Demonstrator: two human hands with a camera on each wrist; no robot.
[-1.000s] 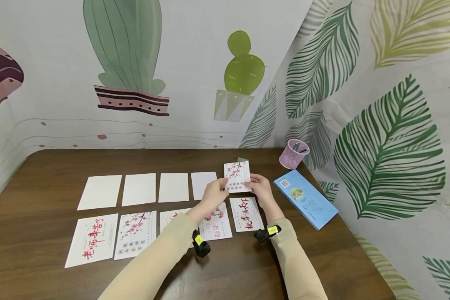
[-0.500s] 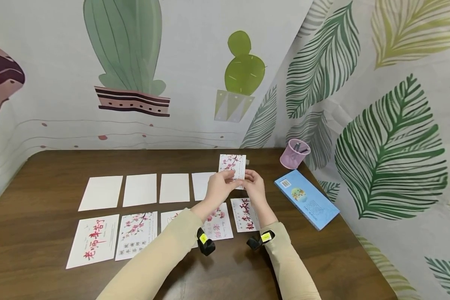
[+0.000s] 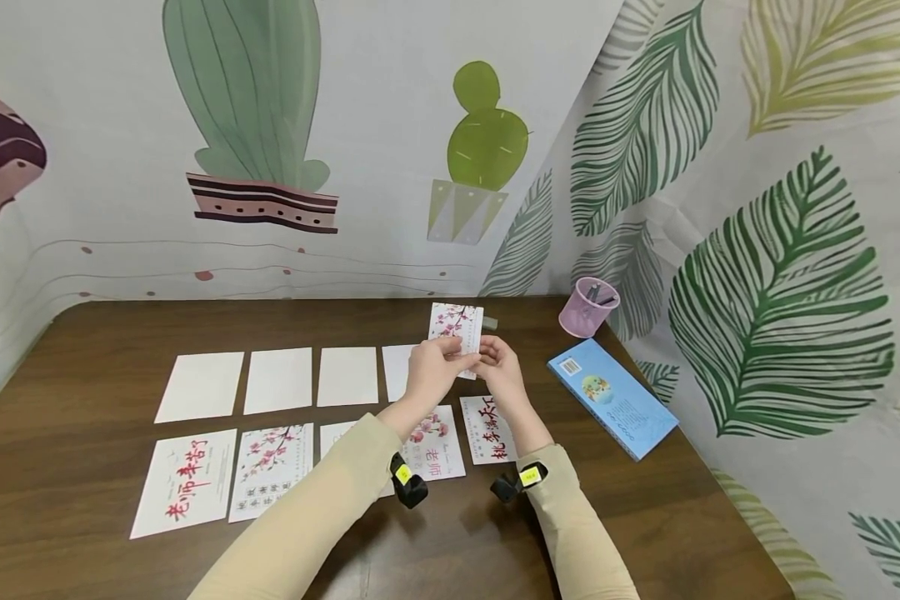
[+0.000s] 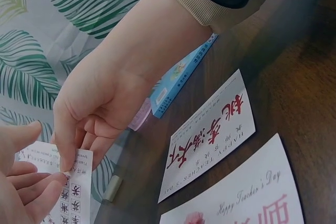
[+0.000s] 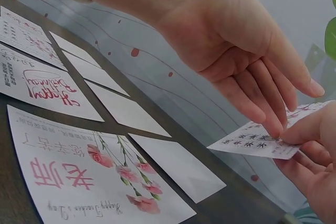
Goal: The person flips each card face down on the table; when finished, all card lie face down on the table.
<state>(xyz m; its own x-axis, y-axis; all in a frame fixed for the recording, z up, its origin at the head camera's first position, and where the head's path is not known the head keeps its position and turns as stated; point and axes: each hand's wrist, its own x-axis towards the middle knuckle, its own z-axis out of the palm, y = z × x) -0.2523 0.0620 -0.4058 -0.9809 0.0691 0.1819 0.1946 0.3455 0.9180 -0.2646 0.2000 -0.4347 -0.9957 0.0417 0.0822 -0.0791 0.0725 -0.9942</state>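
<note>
A white card with pink blossoms and black characters (image 3: pixel 457 321) is held up over the far side of the table. My right hand (image 3: pixel 501 367) pinches its lower right edge between thumb and fingers. My left hand (image 3: pixel 429 373) is in front of the card, its fingertips touching near the right thumb; in the right wrist view the left thumb (image 5: pixel 310 85) stands apart from the fingers. Below lie a card with red calligraphy (image 3: pixel 490 429) and a carnation card (image 3: pixel 435 446), the latter partly hidden by the left arm.
Blank white cards (image 3: pixel 347 377) form a back row. More printed cards (image 3: pixel 183 483) lie in front at the left. A blue book (image 3: pixel 612 398) and a pink pen cup (image 3: pixel 588 308) are at the right, and a small grey block (image 3: pixel 490 323) is behind the held card.
The held card has moved left and away from me. The hands have come closer together, the left shifting from the card's left edge to its lower front.
</note>
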